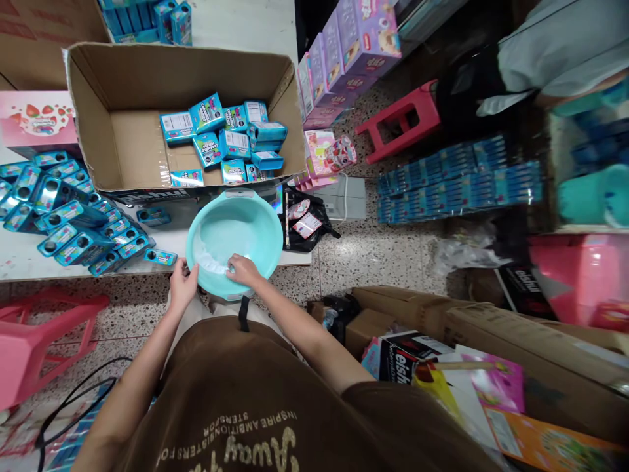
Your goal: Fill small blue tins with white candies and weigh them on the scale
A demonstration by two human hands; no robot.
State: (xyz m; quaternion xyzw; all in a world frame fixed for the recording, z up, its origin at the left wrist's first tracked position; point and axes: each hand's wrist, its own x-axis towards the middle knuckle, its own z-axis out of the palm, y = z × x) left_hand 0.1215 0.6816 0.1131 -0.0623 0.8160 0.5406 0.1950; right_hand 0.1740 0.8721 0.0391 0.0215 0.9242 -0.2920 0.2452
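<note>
In the head view, the basin (240, 226) sits at the worktop's (236, 23) front edge, close to the body, probably for easy reach. The left hand (183, 284) touches its rim, perhaps steadying it; whether it grips, I cannot tell. The right hand (242, 269) curls inside at white bits (212, 264), its pinch unclear. The basin is smooth, round plastic; the cardboard carton (171, 75) behind holds glossy blue boxes (209, 151).

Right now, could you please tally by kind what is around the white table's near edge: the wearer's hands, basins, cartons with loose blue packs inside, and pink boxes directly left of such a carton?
Hands: 2, left hand and right hand
Basins: 1, turquoise basin
Cartons with blue packs: 1, brown carton
Pink boxes: 1, strawberry box
Total: 5
</note>
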